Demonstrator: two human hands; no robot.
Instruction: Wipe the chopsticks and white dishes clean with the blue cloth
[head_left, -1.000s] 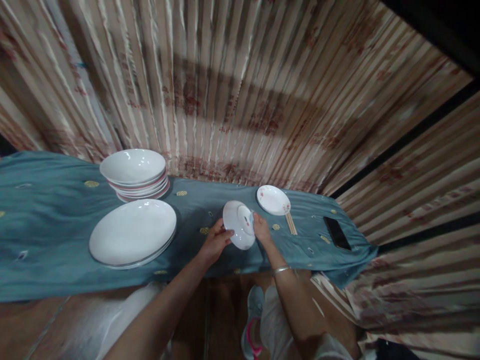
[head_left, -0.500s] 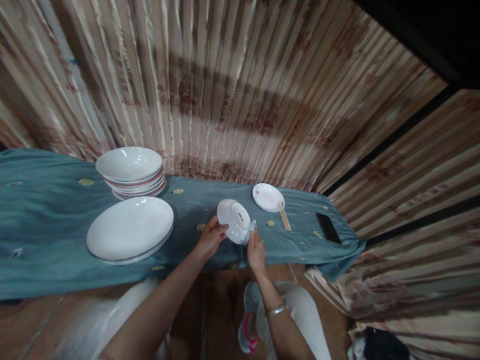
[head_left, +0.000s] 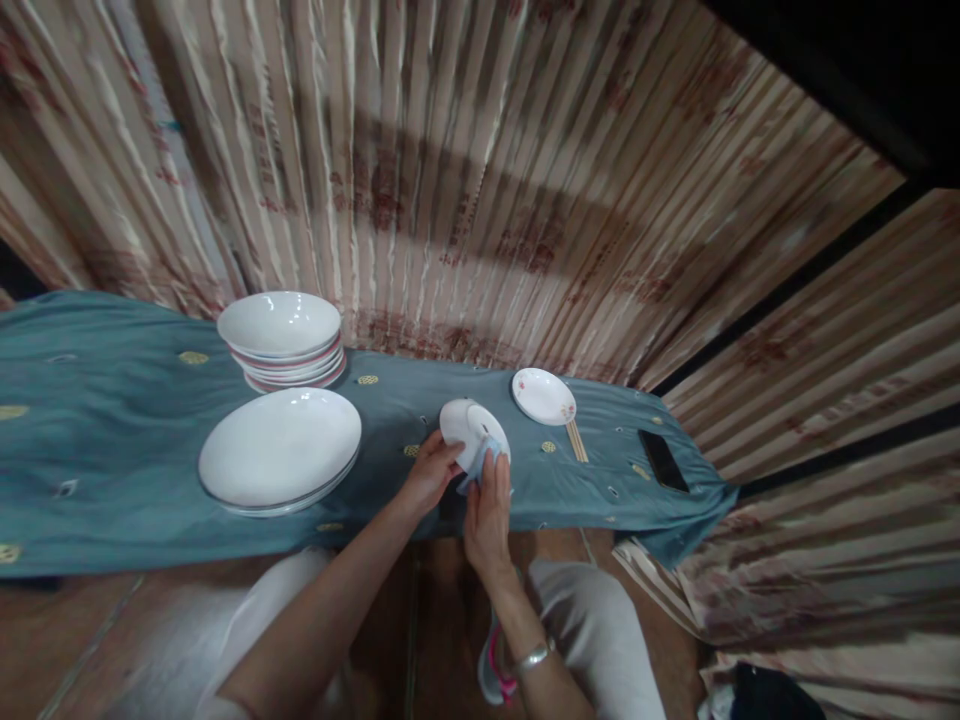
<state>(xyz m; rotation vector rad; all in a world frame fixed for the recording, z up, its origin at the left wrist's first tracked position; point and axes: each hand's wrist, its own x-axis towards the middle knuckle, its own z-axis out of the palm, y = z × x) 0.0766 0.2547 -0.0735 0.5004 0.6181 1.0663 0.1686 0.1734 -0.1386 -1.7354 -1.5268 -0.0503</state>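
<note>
A small white plate (head_left: 456, 420) is held tilted above the table, with its underside and foot ring facing me. My left hand (head_left: 431, 470) grips its left edge, thumb on the underside. A light blue cloth (head_left: 487, 452) lies pressed against the plate's underside. My right hand (head_left: 489, 510) holds that cloth under its fingers, which are stretched over it, and a silver bangle circles the wrist. Part of the plate is hidden behind the cloth and fingers.
The table has a teal cloth (head_left: 420, 385). To the left stand large oval plates (head_left: 281, 445) and a stack of white bowls (head_left: 281, 325). On the right lie a flowered plate (head_left: 544, 397), chopsticks (head_left: 576, 440) and a black phone (head_left: 663, 460). A pleated curtain (head_left: 465, 200) hangs behind.
My right hand has moved with the cloth from the plate's right edge onto its underside. My left hand keeps its grip. The view has shifted slightly left.
</note>
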